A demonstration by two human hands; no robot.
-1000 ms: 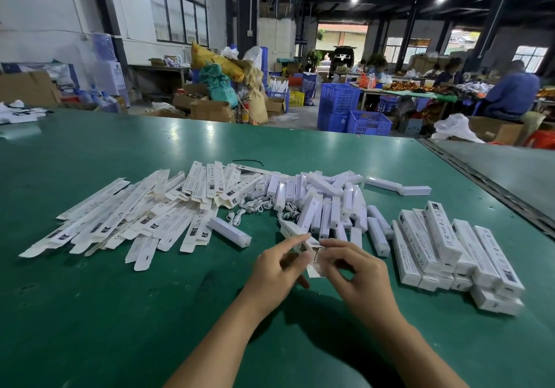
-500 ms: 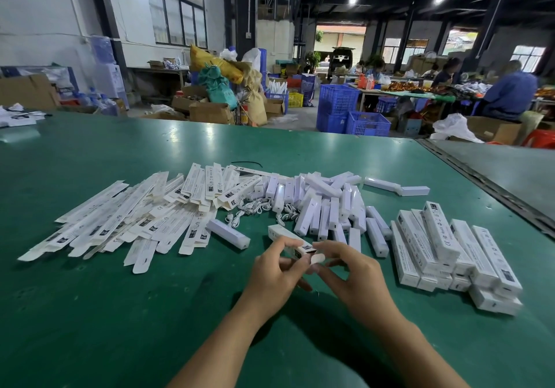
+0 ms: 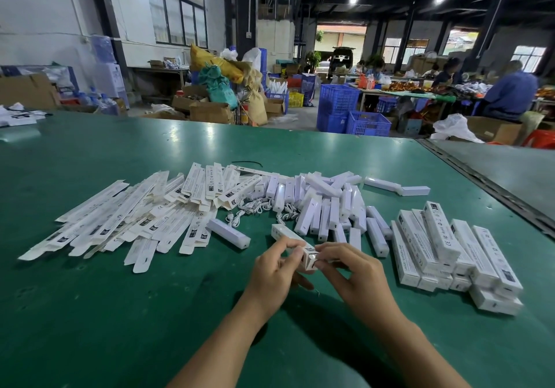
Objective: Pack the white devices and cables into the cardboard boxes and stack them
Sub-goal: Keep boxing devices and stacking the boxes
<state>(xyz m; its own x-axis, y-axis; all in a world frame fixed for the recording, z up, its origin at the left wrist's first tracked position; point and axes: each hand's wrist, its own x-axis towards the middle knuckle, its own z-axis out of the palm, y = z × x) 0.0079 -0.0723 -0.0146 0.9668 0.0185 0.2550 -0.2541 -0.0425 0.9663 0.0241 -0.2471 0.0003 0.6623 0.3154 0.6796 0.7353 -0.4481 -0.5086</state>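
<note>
Flattened cartons fan out at ten o'clock, with bare green table between them and me. At twelve, my left hand and right hand pinch the near end of a white box. The packed stack sits at two o'clock, short of the table's right edge.

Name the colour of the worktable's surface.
The worktable is green, shown best in the head view.

Green table — flat cartons, white devices, packed boxes.

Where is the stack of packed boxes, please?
In the head view, the stack of packed boxes lies on the green table, right of the right hand.
</note>
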